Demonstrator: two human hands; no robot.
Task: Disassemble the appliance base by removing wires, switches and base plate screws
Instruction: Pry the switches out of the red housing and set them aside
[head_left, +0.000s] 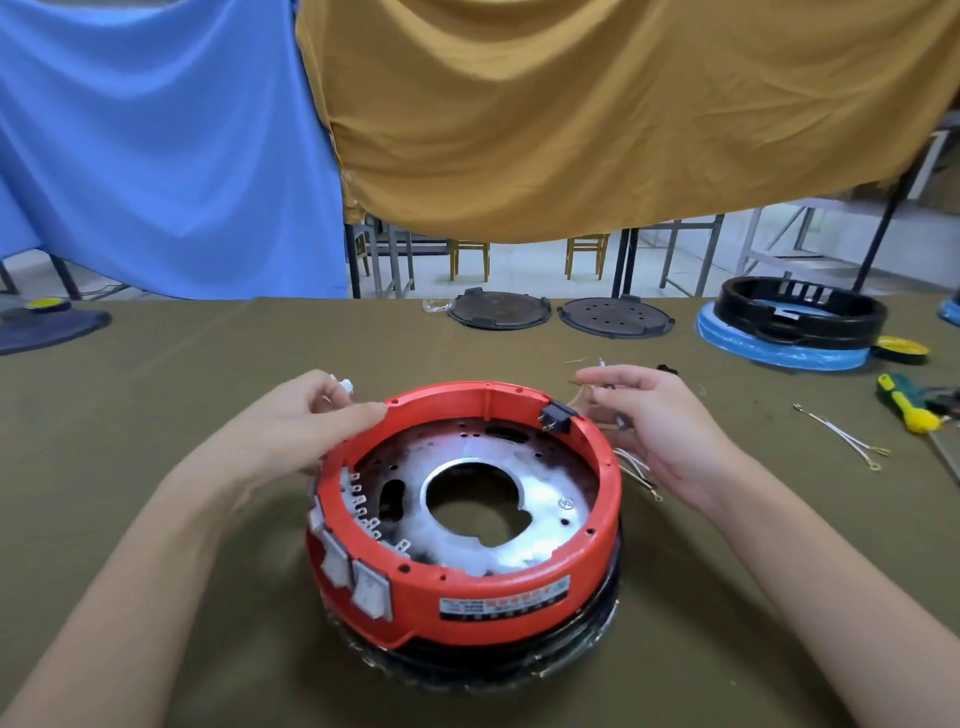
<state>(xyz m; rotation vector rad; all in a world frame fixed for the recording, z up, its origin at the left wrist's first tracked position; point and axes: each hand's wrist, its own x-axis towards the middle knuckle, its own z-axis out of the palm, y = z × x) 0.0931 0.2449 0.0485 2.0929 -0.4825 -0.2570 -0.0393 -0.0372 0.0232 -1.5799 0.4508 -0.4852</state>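
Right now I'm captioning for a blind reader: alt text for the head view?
Two bare hands work on a red appliance base on an olive cloth: the left hand holds its rim and a white part, the right hand pinches wires beside it.

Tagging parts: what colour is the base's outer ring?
Red, with a black layer beneath; the ring shows clearly in the head view.

The label on my red appliance base carries print too blurred to read.
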